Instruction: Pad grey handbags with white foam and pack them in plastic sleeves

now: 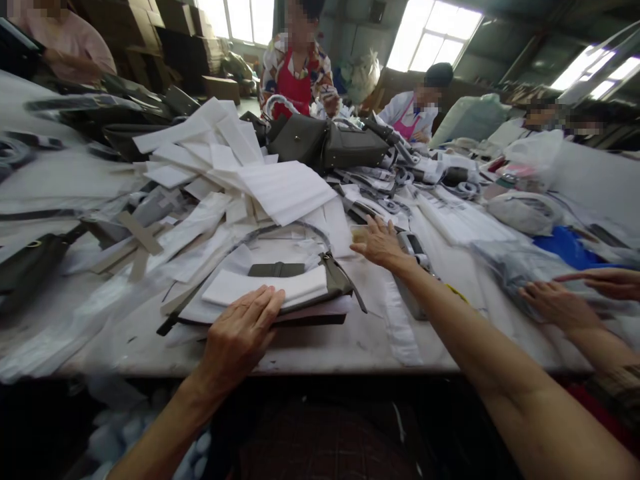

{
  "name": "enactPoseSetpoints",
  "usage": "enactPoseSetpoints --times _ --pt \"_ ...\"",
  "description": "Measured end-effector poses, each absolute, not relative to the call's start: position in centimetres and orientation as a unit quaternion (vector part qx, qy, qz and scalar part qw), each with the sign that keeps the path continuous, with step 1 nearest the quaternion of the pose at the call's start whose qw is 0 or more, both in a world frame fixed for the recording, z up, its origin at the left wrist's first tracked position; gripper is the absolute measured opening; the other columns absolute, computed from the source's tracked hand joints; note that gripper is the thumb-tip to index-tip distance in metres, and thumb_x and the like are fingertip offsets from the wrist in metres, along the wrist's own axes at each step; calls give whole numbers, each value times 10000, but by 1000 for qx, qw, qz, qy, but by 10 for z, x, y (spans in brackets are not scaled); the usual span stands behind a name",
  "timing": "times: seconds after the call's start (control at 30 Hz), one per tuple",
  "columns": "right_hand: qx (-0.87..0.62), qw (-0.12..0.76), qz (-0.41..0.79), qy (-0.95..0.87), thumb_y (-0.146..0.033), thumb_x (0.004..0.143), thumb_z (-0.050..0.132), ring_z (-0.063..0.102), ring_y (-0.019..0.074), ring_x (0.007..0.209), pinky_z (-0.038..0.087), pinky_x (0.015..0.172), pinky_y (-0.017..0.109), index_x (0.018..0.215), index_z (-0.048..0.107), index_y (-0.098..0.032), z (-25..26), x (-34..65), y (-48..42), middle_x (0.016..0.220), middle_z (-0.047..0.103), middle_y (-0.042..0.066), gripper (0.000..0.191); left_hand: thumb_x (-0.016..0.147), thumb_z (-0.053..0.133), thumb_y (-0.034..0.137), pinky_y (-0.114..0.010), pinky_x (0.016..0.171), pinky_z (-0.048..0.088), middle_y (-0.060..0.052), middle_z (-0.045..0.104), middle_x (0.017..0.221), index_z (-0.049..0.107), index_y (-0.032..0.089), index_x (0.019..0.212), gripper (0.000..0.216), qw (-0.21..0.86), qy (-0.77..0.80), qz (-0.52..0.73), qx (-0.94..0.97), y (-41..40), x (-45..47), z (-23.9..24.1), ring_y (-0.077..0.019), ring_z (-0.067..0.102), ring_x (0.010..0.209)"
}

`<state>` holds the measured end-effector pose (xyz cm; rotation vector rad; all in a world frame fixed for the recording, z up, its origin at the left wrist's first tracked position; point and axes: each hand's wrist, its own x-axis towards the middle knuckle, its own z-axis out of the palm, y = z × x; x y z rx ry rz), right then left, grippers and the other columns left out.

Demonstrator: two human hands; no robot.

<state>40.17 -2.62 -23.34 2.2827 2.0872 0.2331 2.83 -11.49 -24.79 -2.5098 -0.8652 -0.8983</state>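
Note:
My left hand (240, 333) lies flat with fingers stretched out on the near edge of a dark olive handbag (310, 297) that lies on the table. A folded white foam sheet (265, 287) rests on top of the bag. My right hand (380, 243) reaches forward past the bag, fingers spread, toward a small yellowish tape roll (359, 233) and a grey tape dispenser (413, 243). It holds nothing that I can see.
A heap of white foam sheets (240, 167) covers the table's middle. Finished olive bags (325, 143) stand behind it. A co-worker's two hands (565, 303) rest on plastic wrap at the right. Other people work at the far side. The white table edge (350, 360) runs in front of me.

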Motion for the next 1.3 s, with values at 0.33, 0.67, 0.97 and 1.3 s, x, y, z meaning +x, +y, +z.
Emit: enactPoseSetpoints --times 0.33,0.67,0.97,1.3 --pt "733 10 24 680 -445 962 465 301 328 1427 164 1146 604 1380 498 -131 -264 415 -18 1538 386 189 524 901 597 153 -356 1015 486 -112 666 1275 492 179 1381 492 139 -327 -346 -868 -112 20 -242 -254 645 1161" --pt "727 -111 40 676 -332 920 578 544 280 1229 379 1052 460 1131 682 -186 -242 404 -44 1330 614 134 277 899 617 178 -357 991 508 -109 670 1271 453 204 1425 552 136 -346 -344 -862 -111 19 -242 -250 668 1122" --pt "716 -204 -116 657 -325 750 758 630 193 723 496 672 312 802 626 -210 -254 396 -177 793 649 6 183 900 619 157 -357 1007 486 -108 673 1264 472 183 1398 520 145 -330 -337 -870 -112 23 -244 -255 644 1162" --pt "702 -225 -119 665 -348 884 585 646 203 709 494 680 328 744 680 -220 -256 404 -179 748 670 21 212 897 574 143 -365 1010 478 -103 680 1250 495 174 1362 473 153 -325 -313 -879 -118 32 -251 -262 637 1168"
